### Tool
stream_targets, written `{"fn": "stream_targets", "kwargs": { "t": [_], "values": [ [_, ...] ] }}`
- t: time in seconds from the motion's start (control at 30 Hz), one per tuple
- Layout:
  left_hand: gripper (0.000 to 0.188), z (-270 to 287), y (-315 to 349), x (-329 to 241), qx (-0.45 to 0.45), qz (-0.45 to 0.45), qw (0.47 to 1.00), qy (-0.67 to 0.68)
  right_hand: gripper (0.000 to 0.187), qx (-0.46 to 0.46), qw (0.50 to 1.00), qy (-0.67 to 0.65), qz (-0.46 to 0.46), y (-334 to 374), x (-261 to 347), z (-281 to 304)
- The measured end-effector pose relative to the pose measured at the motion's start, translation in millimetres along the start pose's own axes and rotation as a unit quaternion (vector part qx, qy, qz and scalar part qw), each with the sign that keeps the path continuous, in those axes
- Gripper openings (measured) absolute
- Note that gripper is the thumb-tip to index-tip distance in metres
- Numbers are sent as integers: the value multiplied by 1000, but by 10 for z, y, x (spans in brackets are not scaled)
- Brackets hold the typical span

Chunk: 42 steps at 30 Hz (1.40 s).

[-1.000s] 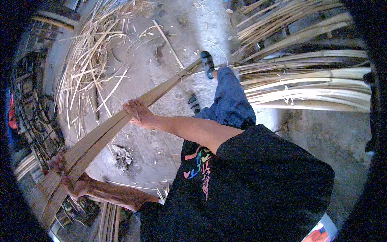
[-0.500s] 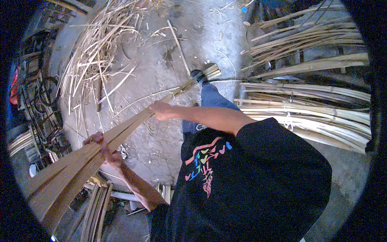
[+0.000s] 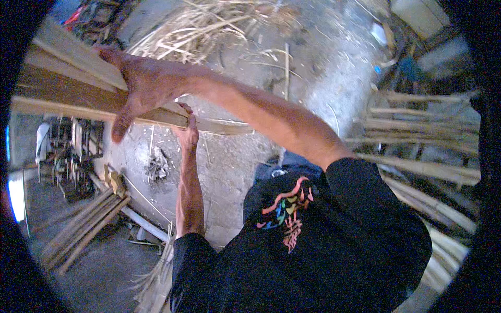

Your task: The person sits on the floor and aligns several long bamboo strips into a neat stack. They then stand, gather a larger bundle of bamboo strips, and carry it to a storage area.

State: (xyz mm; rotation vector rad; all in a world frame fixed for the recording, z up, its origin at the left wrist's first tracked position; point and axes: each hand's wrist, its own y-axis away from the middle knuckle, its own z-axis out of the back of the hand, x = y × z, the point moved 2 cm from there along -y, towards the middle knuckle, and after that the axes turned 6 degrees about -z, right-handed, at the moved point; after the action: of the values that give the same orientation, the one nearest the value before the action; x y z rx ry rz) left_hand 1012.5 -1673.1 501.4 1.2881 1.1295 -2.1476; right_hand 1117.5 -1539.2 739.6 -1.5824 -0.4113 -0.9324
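A bundle of long, flat bamboo strips (image 3: 68, 78) runs from the left edge toward the middle of the head view, widest at its left end. My left hand (image 3: 188, 130) is closed around its narrower part, thumb on the near side. My right arm reaches across in front of me. My right hand (image 3: 143, 83) lies against the wider part of the bundle, thumb and fingers spread far apart to either side of the strips. Its fingertips are partly hidden, and the bundle's right end passes behind my right forearm.
A heap of thin shavings (image 3: 198, 31) covers the floor at the back. Long bamboo lengths (image 3: 417, 130) lie stacked at the right. Bamboo poles (image 3: 86, 227) lean at the lower left, near a pale bundle of strips (image 3: 156, 281). Crumpled scrap (image 3: 156, 164) lies on the floor.
My right hand has left the narrow part and crossed to the wide part, opening out. My left hand now grips farther toward the narrow end. The view has turned, and the bundle lies flatter.
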Motion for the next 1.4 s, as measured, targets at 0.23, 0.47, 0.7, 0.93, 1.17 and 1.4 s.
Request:
{"fn": "stream_targets", "kwargs": {
  "t": [0.23, 0.47, 0.7, 0.93, 1.17, 1.4],
  "values": [
    [44, 548, -35, 527, -70, 107, 992, 15, 78, 59, 988, 9, -140, -281, -684, -658],
    [71, 1376, -289, -10, 246, 195, 894, -321, 70, -13, 993, 79, -89, -168, -1257, -1135],
    [77, 1999, -1662, -2977, -70, -224, 969, 70, 62, 61, 931, -240, -267, -201, -1765, -1829],
    [24, 1352, -1512, -2894, -116, -112, 985, -69, 85, 149, 976, 129, -90, -52, -1844, -1817],
    [13, 1392, -1353, -2049, -186, -95, 948, -241, 97, 50, 945, -322, -13, -1062, -916, -963],
    [19, 1186, -1263, -1399, -124, -87, 940, -307, 88, 13, 995, -95, 7, -862, -875, -879]
  ]
}}
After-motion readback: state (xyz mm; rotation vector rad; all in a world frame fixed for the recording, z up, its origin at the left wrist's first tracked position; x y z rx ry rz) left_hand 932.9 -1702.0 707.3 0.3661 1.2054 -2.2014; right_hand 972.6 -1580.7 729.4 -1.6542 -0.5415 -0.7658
